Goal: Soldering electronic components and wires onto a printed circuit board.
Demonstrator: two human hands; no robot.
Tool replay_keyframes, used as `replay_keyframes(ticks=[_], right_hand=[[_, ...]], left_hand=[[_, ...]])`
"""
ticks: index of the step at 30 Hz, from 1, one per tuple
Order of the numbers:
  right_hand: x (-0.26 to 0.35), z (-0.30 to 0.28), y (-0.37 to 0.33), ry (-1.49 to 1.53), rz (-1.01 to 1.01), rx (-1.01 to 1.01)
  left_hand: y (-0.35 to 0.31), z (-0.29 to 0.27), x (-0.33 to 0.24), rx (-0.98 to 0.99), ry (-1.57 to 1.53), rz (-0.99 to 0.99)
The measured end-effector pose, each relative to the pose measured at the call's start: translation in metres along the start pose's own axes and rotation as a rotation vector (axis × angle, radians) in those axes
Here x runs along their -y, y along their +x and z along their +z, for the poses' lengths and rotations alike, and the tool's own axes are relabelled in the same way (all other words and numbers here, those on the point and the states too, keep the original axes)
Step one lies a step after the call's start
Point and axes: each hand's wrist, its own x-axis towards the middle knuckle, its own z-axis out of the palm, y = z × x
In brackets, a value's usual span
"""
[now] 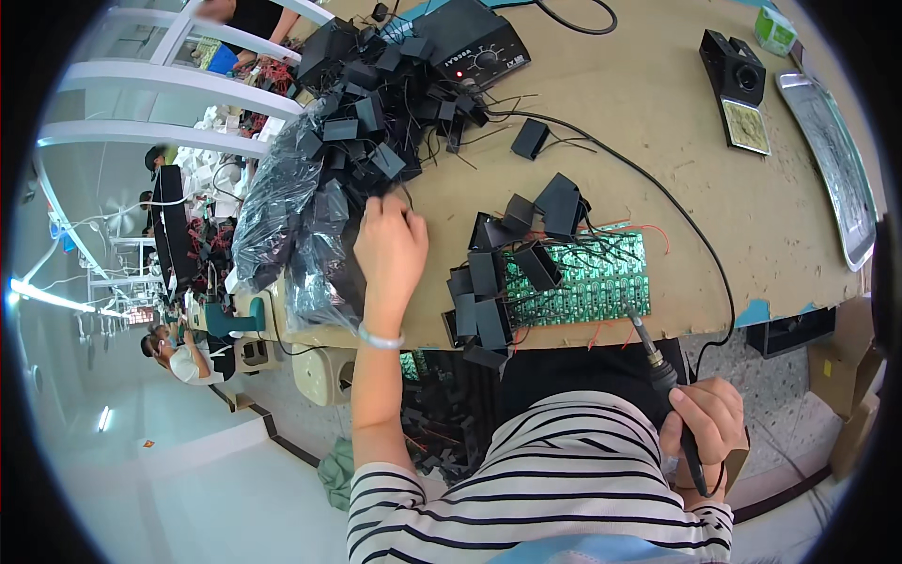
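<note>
My right hand (707,423) grips a soldering iron (663,374) by its dark handle, in front of the table edge. Its metal tip points up at the lower right corner of a green circuit board panel (584,273). Several small black boxes (486,273) with black wire leads stand along the panel's left side, their leads running over it. At the near edge of a heap of similar black boxes (368,115), my left hand (390,240) has its fingers curled and closed. Whatever is in those fingers is hidden. Clear plastic bag film (282,207) lies under the heap.
Behind the heap stands a black soldering station (476,47) with a dial; its cable loops right around the panel. One loose black box (530,138) lies mid-table. Farther right are an iron stand (738,89) with a sponge and a metal tray (827,164). Other people work at left.
</note>
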Motion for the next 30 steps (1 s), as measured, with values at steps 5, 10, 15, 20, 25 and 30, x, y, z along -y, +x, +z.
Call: replay_keyframes(ticks=[5,10,15,20,25,30], right_hand=[[-0.001,-0.001,0.003,-0.04,0.011,0.013],[-0.001,0.003,0.005,0.008,-0.018,0.017],[0.003,0.004,0.005,0.021,-0.01,0.007],[0.003,0.002,0.001,0.013,-0.002,-0.007],[0.002,-0.001,0.001,0.003,0.013,-0.009],[0.002,0.003,0.004,0.012,0.019,0.007]], left_hand=[[-0.024,-0.019,0.02,0.158,-0.137,0.131],[-0.016,-0.015,0.012,0.137,-0.315,0.337],[-0.014,-0.012,-0.005,0.201,-0.338,0.255],[-0.007,-0.003,-0.007,0.073,-0.225,0.404],[-0.006,-0.02,-0.006,0.305,-0.346,0.529],[-0.01,-0.012,0.004,0.319,-0.309,0.532]])
